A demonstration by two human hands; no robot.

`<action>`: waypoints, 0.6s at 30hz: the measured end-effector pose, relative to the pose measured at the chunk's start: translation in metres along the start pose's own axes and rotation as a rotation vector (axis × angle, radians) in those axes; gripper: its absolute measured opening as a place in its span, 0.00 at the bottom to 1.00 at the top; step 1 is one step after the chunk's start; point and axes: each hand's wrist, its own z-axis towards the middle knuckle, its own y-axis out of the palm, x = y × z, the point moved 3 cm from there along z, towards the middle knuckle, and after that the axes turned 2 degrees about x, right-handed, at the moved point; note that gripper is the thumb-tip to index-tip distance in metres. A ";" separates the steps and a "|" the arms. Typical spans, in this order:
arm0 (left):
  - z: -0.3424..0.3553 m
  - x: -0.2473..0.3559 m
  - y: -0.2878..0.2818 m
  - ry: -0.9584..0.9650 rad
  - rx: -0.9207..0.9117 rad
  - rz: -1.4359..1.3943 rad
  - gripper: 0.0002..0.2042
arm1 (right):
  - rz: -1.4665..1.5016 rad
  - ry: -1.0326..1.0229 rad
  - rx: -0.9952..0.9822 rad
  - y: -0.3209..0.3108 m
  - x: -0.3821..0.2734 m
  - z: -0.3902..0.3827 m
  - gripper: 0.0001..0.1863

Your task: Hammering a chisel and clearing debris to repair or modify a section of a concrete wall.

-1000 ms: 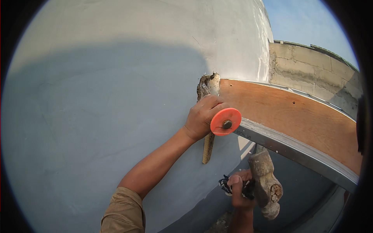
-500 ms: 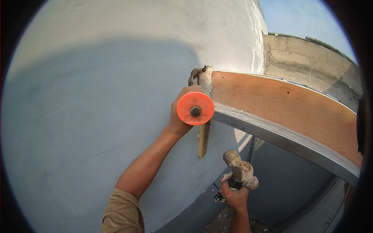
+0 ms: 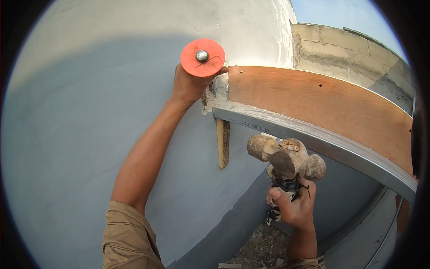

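Observation:
My left hand is closed on a chisel whose round orange guard and metal striking end face me; the blade is hidden. It is at the chipped joint where a plywood board meets the plastered wall. Below it, a narrow wooden strip hangs upright under a metal channel along the board's lower edge. Lower right, my right hand grips the tape-wrapped handle of a worn ball-peen hammer, its head raised just in front of the channel.
A weathered block wall stands behind the board at upper right, under sky. A dark painted surface lies below the channel. Rubble ground shows at the bottom, and a dark object borders the far right.
My left hand and chisel have moved up and left to the board's top end. The hammer has risen toward the camera. The whole scene has shifted up and left in view.

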 end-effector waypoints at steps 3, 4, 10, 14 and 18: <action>0.005 -0.006 -0.009 -0.129 -0.130 0.038 0.14 | -0.198 -0.149 0.124 -0.005 -0.035 0.048 0.19; 0.004 -0.006 -0.012 -0.106 -0.126 0.011 0.13 | -0.320 -0.163 0.057 -0.004 -0.052 0.069 0.23; 0.001 -0.014 -0.011 -0.139 -0.116 -0.200 0.20 | -0.461 -0.601 0.085 0.040 -0.160 0.170 0.23; 0.001 -0.017 -0.011 -0.066 -0.071 -0.057 0.20 | -0.657 -0.582 -0.027 0.083 -0.134 0.185 0.19; 0.003 -0.010 -0.014 -0.048 -0.009 -0.137 0.21 | -0.887 -0.202 -0.258 0.091 -0.090 0.186 0.22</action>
